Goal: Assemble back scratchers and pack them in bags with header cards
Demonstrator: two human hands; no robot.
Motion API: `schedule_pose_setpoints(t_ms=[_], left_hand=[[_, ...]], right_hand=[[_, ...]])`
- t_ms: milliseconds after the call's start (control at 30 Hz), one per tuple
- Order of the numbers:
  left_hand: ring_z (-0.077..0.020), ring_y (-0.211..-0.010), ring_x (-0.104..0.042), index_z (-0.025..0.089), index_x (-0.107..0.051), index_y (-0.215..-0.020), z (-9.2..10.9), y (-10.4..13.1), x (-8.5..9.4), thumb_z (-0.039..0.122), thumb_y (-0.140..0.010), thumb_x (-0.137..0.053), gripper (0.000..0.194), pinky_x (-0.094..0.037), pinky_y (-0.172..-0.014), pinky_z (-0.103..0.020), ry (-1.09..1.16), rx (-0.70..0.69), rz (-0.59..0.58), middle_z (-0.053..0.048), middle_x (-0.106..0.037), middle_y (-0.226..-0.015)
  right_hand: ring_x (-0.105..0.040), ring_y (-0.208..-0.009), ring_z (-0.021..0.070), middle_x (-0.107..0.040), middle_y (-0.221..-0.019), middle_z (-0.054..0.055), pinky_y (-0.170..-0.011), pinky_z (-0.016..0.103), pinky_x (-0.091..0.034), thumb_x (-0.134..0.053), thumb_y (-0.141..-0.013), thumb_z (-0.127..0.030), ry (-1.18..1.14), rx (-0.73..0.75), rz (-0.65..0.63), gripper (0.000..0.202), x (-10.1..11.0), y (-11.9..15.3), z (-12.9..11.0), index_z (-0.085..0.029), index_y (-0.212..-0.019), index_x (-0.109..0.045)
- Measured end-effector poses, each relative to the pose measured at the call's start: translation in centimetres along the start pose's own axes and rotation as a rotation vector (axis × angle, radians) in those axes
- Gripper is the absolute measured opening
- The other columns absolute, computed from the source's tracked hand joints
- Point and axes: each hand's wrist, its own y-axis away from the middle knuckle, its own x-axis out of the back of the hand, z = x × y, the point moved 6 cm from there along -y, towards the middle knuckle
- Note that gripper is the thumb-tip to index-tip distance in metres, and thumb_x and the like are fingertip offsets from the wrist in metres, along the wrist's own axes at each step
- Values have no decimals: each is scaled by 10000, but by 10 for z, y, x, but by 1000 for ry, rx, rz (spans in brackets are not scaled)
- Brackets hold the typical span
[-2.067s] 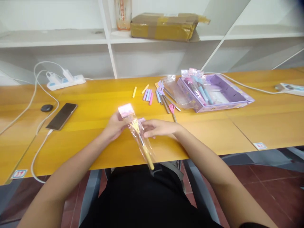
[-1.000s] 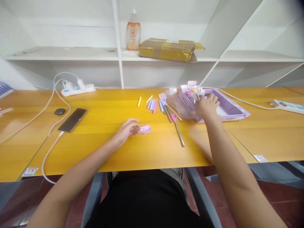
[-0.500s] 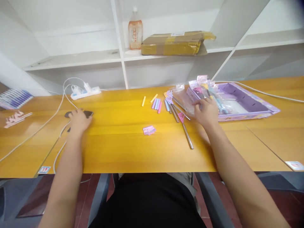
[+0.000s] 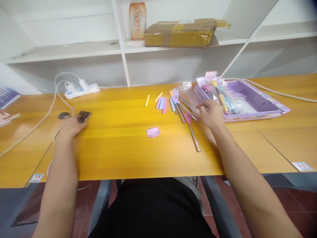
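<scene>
My left hand [image 4: 70, 126] lies over the left of the table, its fingertips at a dark phone [image 4: 84, 116] and close to a round black object [image 4: 63, 115]; what it holds is unclear. My right hand [image 4: 211, 114] rests with curled fingers beside the purple box [image 4: 260, 116], by bagged colourful tools [image 4: 224, 100]. Left of it lie metal rods with claw-shaped heads, one with a pink head [image 4: 188, 118]. Several pastel sticks [image 4: 162, 103] and two yellow ones [image 4: 147, 100] lie mid-table. Small pink cards [image 4: 153, 132] are nearer the front.
A white power strip [image 4: 83, 91] with plugs and cables stands at the back left. White cables cross the left side. On the shelf are a bottle [image 4: 137, 21] and a taped carton [image 4: 178, 34]. Purple-blue pens [image 4: 8, 97] lie far left.
The view has shifted, so the shelf sits higher in the picture. My left hand has moved slightly off the phone, and more of the phone shows. My right hand has hardly moved.
</scene>
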Motion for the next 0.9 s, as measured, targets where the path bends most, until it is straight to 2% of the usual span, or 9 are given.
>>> schedule_pose_setpoints(t_ms=[133, 300, 567, 800, 900], left_hand=[[-405, -1185, -529, 107, -623, -1448, 6, 0, -1, 504, -946, -596, 641, -425, -1067, -458, -278, 62, -11, -176, -623, -1146], [-395, -1194, -553, 120, -611, -1478, 9, -4, -4, 586, -923, -518, 731, -398, -1075, -417, -402, 105, -4, -216, -690, -1258], [-410, -1319, -546, 142, -601, -1498, 6, -8, -8, 572, -953, -476, 706, -355, -1105, -415, -450, 137, -23, -274, -664, -1392], [-391, -1342, -553, 157, -622, -1477, 6, -7, -8, 512, -969, -555, 624, -382, -1133, -437, -449, 156, 18, -232, -678, -1372], [-426, -1341, -541, 149, -616, -1472, 17, -1, -7, 526, -960, -595, 636, -415, -1126, -478, -447, 149, 70, -225, -633, -1441]], right_hand=[[-682, -1001, 329, -772, -963, 143, -976, 468, -506, -487, -905, -227, -4, 12, 3, 275, -2, 0, 0, -215, -860, -758], [-698, -929, 297, -776, -931, 108, -929, 429, -533, -522, -894, -234, -50, 46, -19, 251, -11, 0, 0, -227, -829, -765], [-723, -957, 304, -791, -966, 112, -916, 422, -544, -545, -914, -250, -58, 98, -127, 245, -25, 3, -4, -224, -864, -783], [-706, -1007, 314, -763, -1005, 124, -964, 444, -547, -551, -912, -222, -45, 87, -162, 245, -33, 4, -1, -218, -903, -795], [-699, -1027, 319, -747, -1019, 132, -1014, 465, -547, -556, -924, -230, -46, 95, -167, 236, -38, 5, 1, -216, -909, -792]])
